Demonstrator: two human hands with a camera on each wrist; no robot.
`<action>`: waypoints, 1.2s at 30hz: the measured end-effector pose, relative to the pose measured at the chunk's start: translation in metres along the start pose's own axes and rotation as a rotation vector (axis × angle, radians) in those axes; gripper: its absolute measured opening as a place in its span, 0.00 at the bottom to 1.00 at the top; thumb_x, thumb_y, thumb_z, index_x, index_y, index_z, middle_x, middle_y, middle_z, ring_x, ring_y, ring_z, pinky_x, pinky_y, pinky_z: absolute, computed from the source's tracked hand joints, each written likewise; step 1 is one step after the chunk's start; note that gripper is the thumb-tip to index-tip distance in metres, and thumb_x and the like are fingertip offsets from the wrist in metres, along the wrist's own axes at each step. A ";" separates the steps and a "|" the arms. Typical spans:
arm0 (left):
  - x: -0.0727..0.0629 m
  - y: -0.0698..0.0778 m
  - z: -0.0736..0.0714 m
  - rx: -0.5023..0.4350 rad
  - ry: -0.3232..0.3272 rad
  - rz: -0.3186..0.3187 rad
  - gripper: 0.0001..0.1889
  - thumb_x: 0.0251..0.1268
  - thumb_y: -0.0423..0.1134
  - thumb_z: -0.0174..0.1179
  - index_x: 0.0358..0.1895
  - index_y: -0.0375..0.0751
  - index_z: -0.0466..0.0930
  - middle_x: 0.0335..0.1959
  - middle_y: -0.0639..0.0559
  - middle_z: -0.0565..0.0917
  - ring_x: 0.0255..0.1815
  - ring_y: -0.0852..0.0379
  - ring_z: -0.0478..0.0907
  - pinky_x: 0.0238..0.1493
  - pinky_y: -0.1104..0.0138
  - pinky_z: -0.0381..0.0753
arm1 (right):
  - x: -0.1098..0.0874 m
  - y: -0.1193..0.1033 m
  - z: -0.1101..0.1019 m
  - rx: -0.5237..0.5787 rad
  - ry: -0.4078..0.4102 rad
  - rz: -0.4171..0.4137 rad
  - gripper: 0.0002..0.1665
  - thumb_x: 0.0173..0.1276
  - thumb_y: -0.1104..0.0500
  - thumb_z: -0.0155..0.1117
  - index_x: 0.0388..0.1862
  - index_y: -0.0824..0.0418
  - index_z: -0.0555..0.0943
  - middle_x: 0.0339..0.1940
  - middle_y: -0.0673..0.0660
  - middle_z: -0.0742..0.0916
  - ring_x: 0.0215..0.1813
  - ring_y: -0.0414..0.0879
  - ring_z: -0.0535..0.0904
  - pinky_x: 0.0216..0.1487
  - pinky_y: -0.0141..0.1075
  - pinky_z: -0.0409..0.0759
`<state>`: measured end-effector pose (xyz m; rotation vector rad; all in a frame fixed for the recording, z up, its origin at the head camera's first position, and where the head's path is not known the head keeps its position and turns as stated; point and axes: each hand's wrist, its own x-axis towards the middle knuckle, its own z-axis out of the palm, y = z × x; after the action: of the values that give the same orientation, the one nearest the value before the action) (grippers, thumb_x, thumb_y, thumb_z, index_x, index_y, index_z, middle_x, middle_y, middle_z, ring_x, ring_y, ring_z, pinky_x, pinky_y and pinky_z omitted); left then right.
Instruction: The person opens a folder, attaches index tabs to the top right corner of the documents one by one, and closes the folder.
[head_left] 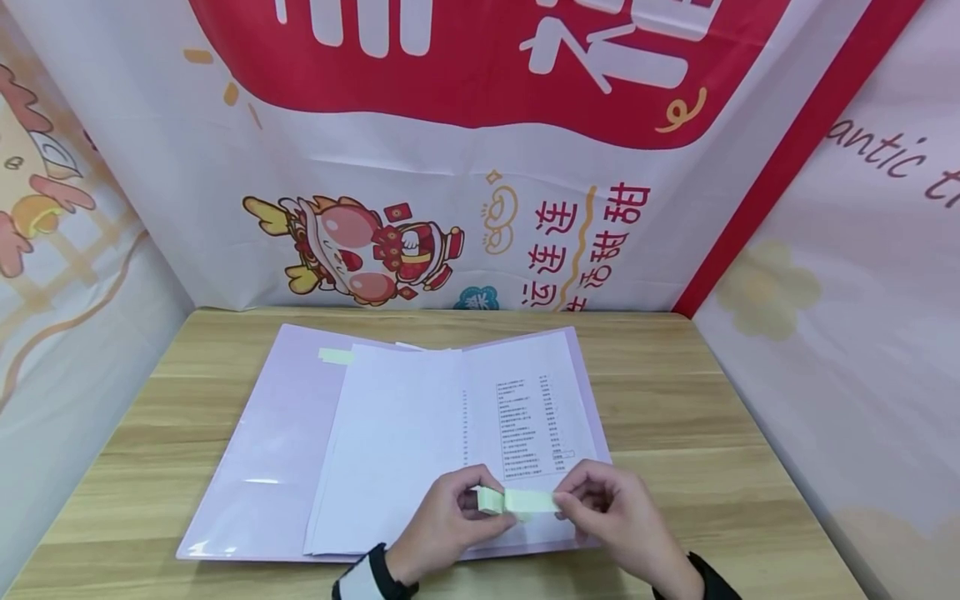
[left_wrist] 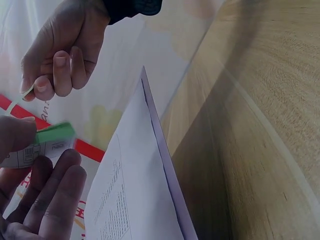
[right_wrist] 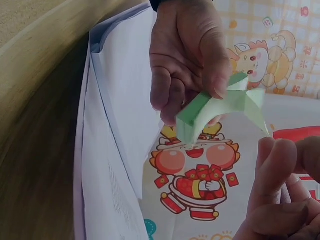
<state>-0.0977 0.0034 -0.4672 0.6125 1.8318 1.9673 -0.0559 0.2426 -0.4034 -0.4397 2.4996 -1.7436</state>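
My left hand (head_left: 450, 512) holds a small pad of pale green sticky notes (head_left: 490, 500) above the lower part of an open folder. Between thumb and fingertips, my right hand (head_left: 618, 517) pinches the end of a sticky note strip (head_left: 531, 502) that stretches out from the pad. In the right wrist view the strip (right_wrist: 256, 112) is lifted and bent, its near end still joined to the pad (right_wrist: 187, 120). A printed label shows on the pad's underside (left_wrist: 52, 145) in the left wrist view. The lilac folder (head_left: 247, 450) lies beneath both hands.
White sheets (head_left: 397, 433) lie in the folder, the right one (head_left: 532, 417) bearing a printed list. A pale green tab (head_left: 336, 357) sticks out at the left sheet's upper edge. The wooden table (head_left: 697, 433) meets printed cloth walls (head_left: 420, 150) at the back and sides.
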 end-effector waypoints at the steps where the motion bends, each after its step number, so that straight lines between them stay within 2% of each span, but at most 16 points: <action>1: 0.000 0.001 -0.001 0.004 0.002 -0.001 0.10 0.61 0.34 0.73 0.39 0.34 0.81 0.44 0.45 0.84 0.39 0.56 0.87 0.39 0.68 0.87 | 0.000 -0.001 -0.001 -0.003 0.006 -0.003 0.05 0.71 0.63 0.67 0.34 0.62 0.83 0.25 0.53 0.86 0.20 0.39 0.78 0.18 0.35 0.79; 5: 0.000 0.002 -0.002 0.003 0.006 0.001 0.10 0.60 0.33 0.72 0.40 0.34 0.82 0.44 0.44 0.83 0.37 0.56 0.87 0.38 0.68 0.87 | -0.001 -0.002 -0.004 -0.005 0.022 -0.030 0.04 0.71 0.66 0.67 0.33 0.61 0.83 0.25 0.54 0.86 0.19 0.44 0.78 0.17 0.32 0.75; 11: -0.001 -0.002 0.002 0.073 0.005 0.036 0.10 0.60 0.33 0.73 0.37 0.38 0.80 0.41 0.46 0.84 0.39 0.59 0.87 0.41 0.68 0.87 | 0.002 -0.003 0.002 0.025 -0.024 -0.074 0.04 0.72 0.66 0.66 0.34 0.62 0.83 0.26 0.56 0.87 0.20 0.38 0.78 0.17 0.32 0.77; 17: -0.002 -0.006 0.005 0.129 0.004 0.074 0.10 0.60 0.35 0.74 0.34 0.41 0.78 0.40 0.49 0.84 0.40 0.62 0.87 0.43 0.69 0.86 | 0.003 -0.008 0.006 0.061 -0.033 -0.106 0.05 0.72 0.68 0.64 0.34 0.63 0.82 0.26 0.57 0.87 0.21 0.35 0.77 0.18 0.36 0.79; 24: -0.002 -0.004 0.004 0.149 -0.013 0.049 0.10 0.60 0.35 0.73 0.34 0.43 0.78 0.39 0.52 0.85 0.38 0.63 0.86 0.41 0.70 0.86 | 0.001 -0.016 0.008 0.077 -0.046 -0.143 0.06 0.71 0.70 0.64 0.34 0.62 0.83 0.25 0.57 0.87 0.20 0.35 0.78 0.18 0.34 0.78; 28: -0.002 -0.003 0.005 0.151 -0.020 0.048 0.10 0.60 0.34 0.73 0.34 0.43 0.78 0.39 0.52 0.85 0.38 0.63 0.86 0.41 0.71 0.86 | 0.001 -0.019 0.009 0.090 -0.045 -0.191 0.07 0.70 0.72 0.63 0.34 0.63 0.83 0.25 0.58 0.87 0.19 0.38 0.78 0.17 0.34 0.77; 36: -0.003 -0.004 0.004 0.159 -0.030 0.056 0.10 0.60 0.35 0.74 0.37 0.43 0.80 0.40 0.52 0.85 0.39 0.63 0.86 0.41 0.71 0.86 | -0.001 -0.020 0.008 0.091 0.010 -0.236 0.09 0.68 0.76 0.62 0.35 0.64 0.82 0.24 0.58 0.86 0.19 0.41 0.79 0.17 0.36 0.77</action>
<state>-0.0927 0.0055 -0.4712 0.7448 1.9865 1.8487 -0.0497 0.2294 -0.3878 -0.7474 2.4479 -1.9344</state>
